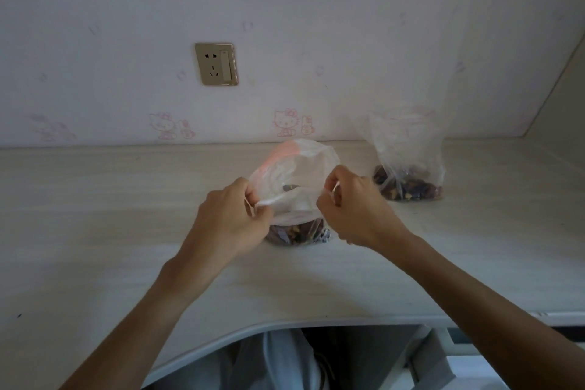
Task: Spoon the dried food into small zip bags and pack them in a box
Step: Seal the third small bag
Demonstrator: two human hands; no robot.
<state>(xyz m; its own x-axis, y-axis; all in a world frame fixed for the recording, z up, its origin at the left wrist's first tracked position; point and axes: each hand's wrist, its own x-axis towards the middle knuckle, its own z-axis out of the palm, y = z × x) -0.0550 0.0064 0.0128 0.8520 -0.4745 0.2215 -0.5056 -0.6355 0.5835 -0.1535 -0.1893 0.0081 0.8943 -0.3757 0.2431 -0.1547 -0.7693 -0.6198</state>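
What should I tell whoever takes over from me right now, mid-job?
Left hand: fingers pinch the near bag's mouth on its left side.
Right hand: fingers pinch the same mouth on its right side, holding it open.
That bag stands on the desk with dried food in its bottom.
A second bag, also with food, stands upright at the back right, near the wall.
Done: both bags hold food.
Left: seal them and pack them; no spoon or box is in view.

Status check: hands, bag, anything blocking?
Both hands, left and right, pinching the mouth of the near bag. Dried food in its bottom. Second bag standing at back right, apart. Nothing blocking.
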